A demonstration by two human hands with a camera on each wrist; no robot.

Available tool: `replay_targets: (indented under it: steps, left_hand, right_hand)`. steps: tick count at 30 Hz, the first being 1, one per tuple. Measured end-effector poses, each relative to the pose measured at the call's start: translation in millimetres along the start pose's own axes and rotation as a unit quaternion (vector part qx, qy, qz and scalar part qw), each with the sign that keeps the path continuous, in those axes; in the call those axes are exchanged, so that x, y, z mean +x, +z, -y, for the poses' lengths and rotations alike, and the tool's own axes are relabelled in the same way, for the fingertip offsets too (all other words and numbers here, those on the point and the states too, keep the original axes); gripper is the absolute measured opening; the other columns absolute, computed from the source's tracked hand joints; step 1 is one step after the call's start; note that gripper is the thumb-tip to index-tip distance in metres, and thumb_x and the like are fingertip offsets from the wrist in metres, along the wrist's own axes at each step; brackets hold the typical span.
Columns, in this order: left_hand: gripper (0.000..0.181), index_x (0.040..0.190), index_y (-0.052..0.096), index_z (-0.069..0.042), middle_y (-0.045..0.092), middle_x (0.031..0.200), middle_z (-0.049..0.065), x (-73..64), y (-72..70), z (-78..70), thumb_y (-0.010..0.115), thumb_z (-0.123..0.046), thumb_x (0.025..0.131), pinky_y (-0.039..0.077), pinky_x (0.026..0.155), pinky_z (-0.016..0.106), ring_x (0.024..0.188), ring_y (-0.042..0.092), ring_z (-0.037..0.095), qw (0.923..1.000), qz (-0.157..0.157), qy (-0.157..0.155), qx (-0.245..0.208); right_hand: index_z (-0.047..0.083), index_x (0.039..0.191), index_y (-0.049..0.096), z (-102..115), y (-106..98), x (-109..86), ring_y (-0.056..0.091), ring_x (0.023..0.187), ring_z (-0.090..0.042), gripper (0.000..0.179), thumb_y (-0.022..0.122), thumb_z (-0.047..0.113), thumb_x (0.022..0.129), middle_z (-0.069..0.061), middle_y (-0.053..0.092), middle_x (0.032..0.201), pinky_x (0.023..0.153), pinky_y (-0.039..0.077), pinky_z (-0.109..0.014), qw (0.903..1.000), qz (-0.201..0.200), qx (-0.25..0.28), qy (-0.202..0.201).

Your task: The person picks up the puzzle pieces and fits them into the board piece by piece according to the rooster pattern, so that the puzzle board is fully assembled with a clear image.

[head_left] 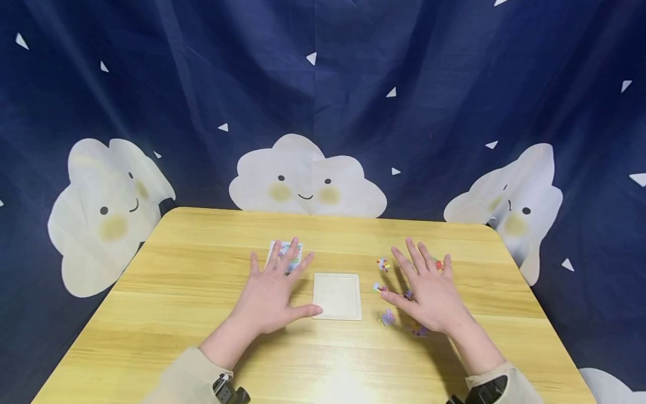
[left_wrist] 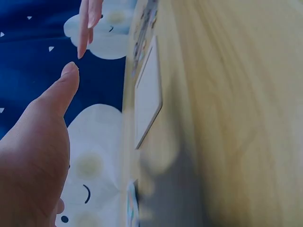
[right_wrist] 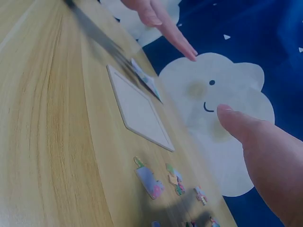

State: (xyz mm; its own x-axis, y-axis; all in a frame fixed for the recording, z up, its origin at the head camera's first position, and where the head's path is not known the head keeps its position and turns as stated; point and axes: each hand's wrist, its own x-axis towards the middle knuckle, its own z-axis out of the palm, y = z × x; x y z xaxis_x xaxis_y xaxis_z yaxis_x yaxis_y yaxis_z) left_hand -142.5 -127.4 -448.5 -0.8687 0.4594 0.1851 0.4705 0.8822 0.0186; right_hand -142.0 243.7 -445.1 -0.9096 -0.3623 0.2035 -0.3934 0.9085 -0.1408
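Both hands hover palm down above the wooden table, fingers spread, holding nothing. My left hand point(head_left: 270, 294) is over the left side, its thumb overlapping the edge of a white square puzzle tray point(head_left: 337, 296) in the head view. Under its fingertips lies a small colourful picture card point(head_left: 295, 259), partly hidden. My right hand point(head_left: 429, 292) hangs over several loose jigsaw pieces, covering some of them. A lilac piece point(right_wrist: 149, 182) and a multicoloured piece point(right_wrist: 175, 178) show in the right wrist view. The tray has a raised rim and a bare inside.
The light wood table point(head_left: 202, 247) has rounded far corners. Behind it hangs a dark blue curtain point(head_left: 282, 73) printed with smiling white clouds and small triangles. Each wrist wears a black strapped device, such as the left one point(head_left: 228, 389).
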Motion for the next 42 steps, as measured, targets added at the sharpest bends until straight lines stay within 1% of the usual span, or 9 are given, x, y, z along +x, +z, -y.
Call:
replay_targets:
  steps: [7,12,16,18,20,23,26,34,42]
  left_hand:
    - [0.11,0.171,0.018,-0.036,-0.001,0.177,0.007,-1.2,10.1,-11.9,0.031,-0.1,0.082,0.019,0.112,0.083,0.157,0.018,0.045,0.9998,0.012,0.008,-0.012]
    - [0.109,0.171,0.016,-0.035,-0.005,0.176,0.006,-1.2,17.1,-19.7,0.038,-0.097,0.084,0.018,0.114,0.08,0.16,0.005,0.038,0.9991,0.036,0.001,-0.024]
    - [0.106,0.171,0.021,-0.033,0.002,0.177,0.008,-1.6,23.1,-24.8,0.046,-0.092,0.087,0.021,0.114,0.08,0.16,-0.001,0.037,0.9983,0.044,-0.002,-0.039]
    - [0.104,0.171,0.024,-0.032,0.007,0.177,0.008,-1.6,25.7,-27.1,0.048,-0.09,0.088,0.021,0.114,0.08,0.16,0.0,0.038,0.998,0.044,-0.001,-0.046]
    - [0.103,0.171,0.024,-0.031,0.011,0.176,0.008,-1.8,27.9,-29.1,0.048,-0.088,0.089,0.022,0.113,0.08,0.16,0.004,0.04,0.998,0.043,0.001,-0.045]
    - [0.101,0.171,0.025,-0.028,0.017,0.176,0.009,-2.2,31.8,-31.0,0.049,-0.086,0.091,0.025,0.112,0.08,0.158,0.018,0.045,0.9981,0.041,0.002,-0.045]
    - [0.1,0.17,0.027,-0.024,0.021,0.175,0.011,-2.8,35.9,-32.8,0.047,-0.084,0.093,0.027,0.111,0.079,0.154,0.028,0.047,0.9978,0.048,0.002,-0.046]
    - [0.099,0.167,0.035,-0.015,0.022,0.174,0.01,-2.7,44.4,-38.0,0.041,-0.084,0.096,0.028,0.113,0.077,0.155,0.025,0.046,0.995,0.083,-0.01,-0.053]
    - [0.102,0.167,0.033,-0.011,0.029,0.172,0.006,-1.1,46.8,-40.2,0.041,-0.084,0.096,0.03,0.113,0.075,0.155,0.028,0.043,0.9937,0.09,-0.019,-0.063]
  right_hand:
    - [0.022,0.169,0.03,-1.5,4.7,3.0,0.018,0.158,-0.043,0.095,0.057,0.076,0.095,-0.012,0.014,0.176,0.109,0.008,-0.087,0.9999,-0.002,0.013,-0.004]
    - [0.023,0.17,0.028,-3.6,7.7,4.0,0.018,0.158,-0.043,0.095,0.057,0.074,0.096,-0.011,0.012,0.177,0.109,0.007,-0.087,0.9998,0.0,0.022,-0.005]
    - [0.023,0.17,0.027,-4.6,9.6,4.9,0.017,0.159,-0.043,0.095,0.057,0.074,0.096,-0.012,0.012,0.176,0.11,0.006,-0.086,0.9997,0.008,0.025,-0.001]
    - [0.023,0.17,0.027,-5.0,10.0,5.3,0.016,0.159,-0.043,0.095,0.057,0.074,0.096,-0.012,0.012,0.176,0.111,0.005,-0.086,0.9995,0.011,0.028,0.001]
    - [0.023,0.17,0.027,-5.3,10.1,5.6,0.016,0.159,-0.043,0.094,0.056,0.074,0.097,-0.012,0.011,0.177,0.111,0.006,-0.086,0.9995,0.015,0.029,0.002]
    - [0.022,0.169,0.029,-5.5,10.5,6.3,0.017,0.159,-0.043,0.092,0.056,0.074,0.097,-0.01,0.01,0.177,0.111,0.007,-0.086,0.9994,0.018,0.03,0.001]
    - [0.022,0.169,0.031,-5.7,11.0,7.0,0.018,0.159,-0.043,0.091,0.055,0.074,0.098,-0.008,0.009,0.177,0.11,0.009,-0.086,0.9993,0.021,0.03,-0.001]
    - [0.02,0.168,0.033,-7.2,13.5,8.9,0.02,0.158,-0.044,0.091,0.056,0.073,0.098,-0.01,0.01,0.177,0.11,0.011,-0.085,0.9991,0.027,0.031,-0.002]
    - [0.019,0.168,0.034,-8.0,17.5,10.4,0.021,0.158,-0.042,0.09,0.054,0.074,0.098,-0.01,0.013,0.177,0.11,0.012,-0.085,0.999,0.032,0.032,-0.004]
